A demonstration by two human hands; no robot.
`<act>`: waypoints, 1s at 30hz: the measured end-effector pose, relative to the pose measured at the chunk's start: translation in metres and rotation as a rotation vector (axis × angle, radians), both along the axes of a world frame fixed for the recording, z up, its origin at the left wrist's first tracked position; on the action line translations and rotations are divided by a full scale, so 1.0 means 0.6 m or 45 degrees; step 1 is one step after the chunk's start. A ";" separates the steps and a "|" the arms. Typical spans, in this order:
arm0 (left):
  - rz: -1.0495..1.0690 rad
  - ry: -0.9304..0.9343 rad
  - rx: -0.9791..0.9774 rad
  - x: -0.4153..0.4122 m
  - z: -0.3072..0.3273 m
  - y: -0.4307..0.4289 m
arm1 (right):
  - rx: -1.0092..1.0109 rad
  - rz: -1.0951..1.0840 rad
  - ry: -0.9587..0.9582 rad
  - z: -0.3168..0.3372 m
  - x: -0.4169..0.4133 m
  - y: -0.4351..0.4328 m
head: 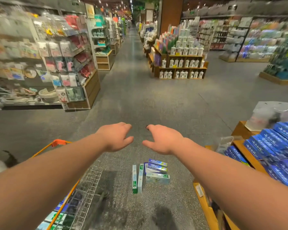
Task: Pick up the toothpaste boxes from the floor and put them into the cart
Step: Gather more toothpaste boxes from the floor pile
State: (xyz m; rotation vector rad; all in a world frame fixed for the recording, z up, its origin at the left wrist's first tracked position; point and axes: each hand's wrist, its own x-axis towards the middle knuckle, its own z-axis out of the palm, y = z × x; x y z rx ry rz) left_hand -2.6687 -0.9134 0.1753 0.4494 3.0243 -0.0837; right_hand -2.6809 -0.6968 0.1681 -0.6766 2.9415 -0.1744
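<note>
Several toothpaste boxes (150, 175) lie on the speckled floor in front of me: two long white-green ones side by side (137, 178), and a small stack of blue and pale ones (157, 170) to their right. My left hand (116, 136) and my right hand (163, 138) are stretched out ahead, above the boxes, fingers spread and curled, both holding nothing. The orange wire cart (88, 185) stands at the lower left under my left forearm, with boxes inside near the bottom edge.
A wooden display with stacked blue boxes (276, 146) stands close on the right. Shelving with hanging goods (48, 67) lines the left. A wooden stand of white bottles (181, 63) is farther ahead. The aisle floor runs straight on.
</note>
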 end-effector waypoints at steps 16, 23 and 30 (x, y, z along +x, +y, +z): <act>-0.273 -0.141 0.013 -0.456 -0.110 0.049 | -0.014 -0.293 -0.177 -0.104 -0.364 0.027; -0.273 -0.221 0.037 -0.591 -0.180 0.083 | -0.037 -0.288 -0.255 -0.165 -0.505 0.050; -0.114 -0.316 0.048 -0.692 -0.286 0.107 | -0.041 -0.196 -0.351 -0.271 -0.660 0.076</act>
